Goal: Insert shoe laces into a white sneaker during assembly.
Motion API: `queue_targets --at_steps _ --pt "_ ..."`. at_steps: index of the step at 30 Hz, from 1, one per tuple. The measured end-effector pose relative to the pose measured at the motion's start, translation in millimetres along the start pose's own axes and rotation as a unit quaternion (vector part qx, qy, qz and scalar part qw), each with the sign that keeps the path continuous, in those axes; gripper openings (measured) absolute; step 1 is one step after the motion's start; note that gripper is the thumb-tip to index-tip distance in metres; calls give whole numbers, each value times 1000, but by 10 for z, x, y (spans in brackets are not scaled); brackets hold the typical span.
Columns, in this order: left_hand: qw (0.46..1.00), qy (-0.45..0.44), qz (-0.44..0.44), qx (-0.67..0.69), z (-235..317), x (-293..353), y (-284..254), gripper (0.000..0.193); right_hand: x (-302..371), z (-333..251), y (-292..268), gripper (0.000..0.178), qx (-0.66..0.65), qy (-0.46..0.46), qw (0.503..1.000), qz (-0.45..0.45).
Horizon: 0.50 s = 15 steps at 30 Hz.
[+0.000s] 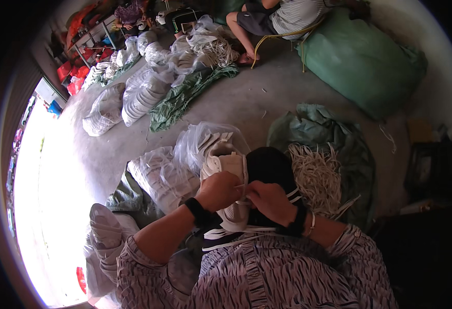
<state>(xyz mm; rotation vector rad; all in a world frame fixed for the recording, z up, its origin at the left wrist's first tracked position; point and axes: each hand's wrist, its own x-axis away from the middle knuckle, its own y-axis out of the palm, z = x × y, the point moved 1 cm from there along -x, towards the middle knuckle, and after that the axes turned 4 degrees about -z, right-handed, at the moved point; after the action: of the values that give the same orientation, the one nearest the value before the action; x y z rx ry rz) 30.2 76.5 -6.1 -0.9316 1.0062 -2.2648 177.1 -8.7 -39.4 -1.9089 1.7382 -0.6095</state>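
Observation:
A white shoe upper [219, 164] rests on my lap, its toe pointing toward me and its opening away. My left hand [219, 191] is closed over its side, with the fingertips pinching a thin white shoelace [242, 186]. Close beside it, my right hand [270, 200] pinches the same lace near the eyelet edge. The fingers partly hide the lace and the eyelets. Several loose white laces [236, 237] lie across my lap below the toe. Black cloth [269, 167] covers my knee right of the upper.
Beyond my right knee, a green sack [357, 154] holds a heap of cream laces [316, 177]. Bagged white uppers [161, 175] lie to the left. Farther off are more clear bags [143, 92], a large green sack [359, 62] and a seated person [287, 20].

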Motion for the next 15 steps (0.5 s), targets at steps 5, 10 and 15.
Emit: queue_targets --at_steps 5,10,15 --pt "1000 -13 -7 20 10 21 -14 26 55 -25 1 8 35 -15 999 -4" --pt "1000 -4 20 18 -32 21 36 26 61 -18 11 7 28 -47 998 29" --pt "1000 -4 16 16 -48 3 49 26 55 19 41 7 54 -38 997 35"
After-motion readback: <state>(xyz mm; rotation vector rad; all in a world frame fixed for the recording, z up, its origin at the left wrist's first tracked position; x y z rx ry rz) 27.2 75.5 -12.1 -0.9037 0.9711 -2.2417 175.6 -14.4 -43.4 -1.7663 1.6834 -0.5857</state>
